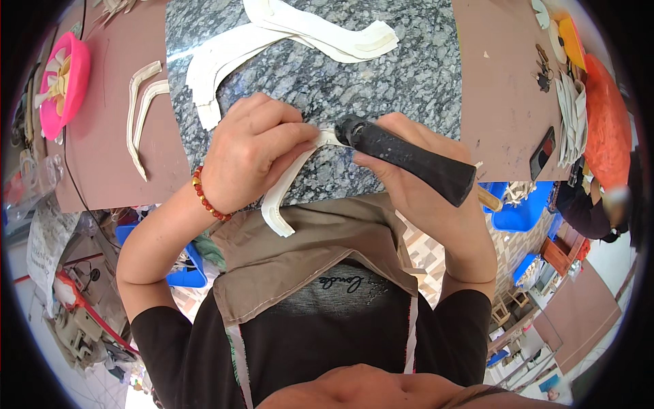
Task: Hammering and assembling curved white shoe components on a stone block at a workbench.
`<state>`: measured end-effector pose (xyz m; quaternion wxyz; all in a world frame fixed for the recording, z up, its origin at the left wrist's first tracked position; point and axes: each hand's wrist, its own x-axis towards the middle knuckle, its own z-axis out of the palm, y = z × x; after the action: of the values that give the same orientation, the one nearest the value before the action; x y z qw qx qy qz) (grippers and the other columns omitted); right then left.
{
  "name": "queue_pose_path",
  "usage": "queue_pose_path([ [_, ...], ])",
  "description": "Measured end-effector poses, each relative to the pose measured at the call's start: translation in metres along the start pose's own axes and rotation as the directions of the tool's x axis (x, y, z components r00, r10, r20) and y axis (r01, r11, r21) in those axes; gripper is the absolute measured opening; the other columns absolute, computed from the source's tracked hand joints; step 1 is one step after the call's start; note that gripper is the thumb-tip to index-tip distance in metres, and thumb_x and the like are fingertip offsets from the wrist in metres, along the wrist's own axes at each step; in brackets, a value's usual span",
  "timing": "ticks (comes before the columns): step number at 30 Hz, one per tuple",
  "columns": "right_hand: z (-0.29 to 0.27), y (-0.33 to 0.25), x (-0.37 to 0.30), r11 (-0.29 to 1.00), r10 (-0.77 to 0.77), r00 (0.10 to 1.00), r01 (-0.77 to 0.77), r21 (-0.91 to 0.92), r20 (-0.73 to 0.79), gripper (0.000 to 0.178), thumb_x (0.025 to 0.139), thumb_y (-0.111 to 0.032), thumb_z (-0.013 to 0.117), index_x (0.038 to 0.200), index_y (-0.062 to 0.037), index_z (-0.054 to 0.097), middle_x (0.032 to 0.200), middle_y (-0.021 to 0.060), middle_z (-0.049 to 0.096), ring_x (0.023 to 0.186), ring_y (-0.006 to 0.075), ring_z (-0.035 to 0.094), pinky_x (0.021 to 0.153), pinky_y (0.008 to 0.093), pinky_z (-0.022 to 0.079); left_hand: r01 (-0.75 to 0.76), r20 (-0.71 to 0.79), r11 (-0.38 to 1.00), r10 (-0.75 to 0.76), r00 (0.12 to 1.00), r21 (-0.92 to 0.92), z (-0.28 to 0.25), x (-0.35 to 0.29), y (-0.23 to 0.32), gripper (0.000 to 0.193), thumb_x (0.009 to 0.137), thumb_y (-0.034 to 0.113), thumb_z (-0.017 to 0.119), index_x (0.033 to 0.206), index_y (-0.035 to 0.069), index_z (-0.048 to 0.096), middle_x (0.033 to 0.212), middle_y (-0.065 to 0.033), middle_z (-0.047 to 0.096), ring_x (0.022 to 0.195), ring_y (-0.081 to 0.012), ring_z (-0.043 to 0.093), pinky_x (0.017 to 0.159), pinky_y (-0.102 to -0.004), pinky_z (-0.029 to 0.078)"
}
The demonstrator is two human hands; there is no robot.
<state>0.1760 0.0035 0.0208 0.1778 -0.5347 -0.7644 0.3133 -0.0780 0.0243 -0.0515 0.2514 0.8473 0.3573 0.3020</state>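
My left hand point(255, 150), with a beaded bracelet at the wrist, is closed, its thumb and fingertips pinching a curved cream-white strip point(289, 183). One end of the strip hangs over the slab's front edge onto my brown apron point(272, 273). A hammer point(415, 160) with a long black head is held in my closed right hand point(436, 184), its striking face over the strip's far end, just right of my left fingertips. The head hides part of my right hand and most of the handle. Both hands work above a speckled grey stone slab point(381, 82).
Stacked white curved pieces point(272, 41) lie at the slab's far side. Two thin angled strips point(136, 116) and a pink basin point(78, 82) are on the brown table at left. At right are a phone point(542, 151), keys point(543, 68) and an orange-red bag point(606, 123). Blue bins point(521, 215) stand below.
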Motion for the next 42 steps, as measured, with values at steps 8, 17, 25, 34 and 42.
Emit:
queue_pose_path([
  [8,0.001,-0.002,0.002,0.997,-0.034,0.997,0.039,0.061,-0.073,0.02,0.093,-0.017,0.084,0.101,-0.0045,0.07,0.086,0.0098,0.068,0.072,0.0293,0.069,0.063,0.0349,0.053,-0.172,0.038,0.967,0.168,0.985,0.189,0.004,-0.003,0.003,0.027,0.08,0.01,0.074,0.106,0.005,0.076,0.098,-0.0038,0.066,0.088,-0.0226,0.064,0.076,-0.0365,0.05],
  [17,0.003,-0.008,0.008,0.996,-0.071,0.995,0.074,-0.046,0.077,0.02,0.09,-0.013,0.084,0.102,-0.0043,0.07,0.087,0.01,0.068,0.072,0.0318,0.068,0.062,0.0364,0.052,-0.152,0.069,0.955,0.139,0.988,0.254,0.003,-0.007,0.01,0.03,0.082,0.011,0.073,0.11,0.002,0.071,0.103,-0.0065,0.064,0.088,-0.0242,0.062,0.075,-0.0364,0.052],
  [25,0.006,-0.006,0.008,1.0,-0.012,0.998,0.013,-0.016,0.054,0.02,0.093,-0.017,0.083,0.103,-0.0047,0.071,0.086,0.0106,0.068,0.072,0.0321,0.068,0.062,0.036,0.053,0.009,-0.078,0.986,0.004,0.997,0.165,0.012,-0.021,0.017,0.03,0.08,0.009,0.084,0.107,0.002,0.074,0.099,-0.0086,0.067,0.088,-0.026,0.065,0.076,-0.0382,0.052],
  [34,0.007,-0.005,0.012,0.987,-0.158,0.986,0.158,0.005,-0.052,0.023,0.091,-0.014,0.085,0.104,-0.0025,0.07,0.087,0.0125,0.068,0.072,0.0299,0.069,0.065,0.0348,0.054,-0.045,-0.07,0.966,0.065,0.995,0.256,0.018,-0.027,0.022,0.036,0.077,0.007,0.072,0.113,-0.002,0.072,0.106,-0.0103,0.066,0.092,-0.0261,0.065,0.079,-0.0392,0.053],
  [42,0.006,-0.008,0.015,0.991,-0.131,0.987,0.127,0.045,0.09,0.02,0.09,-0.01,0.084,0.101,-0.0028,0.07,0.088,0.0112,0.068,0.073,0.0313,0.068,0.065,0.0356,0.054,-0.051,0.04,0.939,0.04,0.998,0.339,0.013,-0.021,0.033,0.031,0.081,0.009,0.072,0.11,-0.002,0.07,0.1,-0.0088,0.062,0.087,-0.0245,0.061,0.076,-0.0375,0.05],
])
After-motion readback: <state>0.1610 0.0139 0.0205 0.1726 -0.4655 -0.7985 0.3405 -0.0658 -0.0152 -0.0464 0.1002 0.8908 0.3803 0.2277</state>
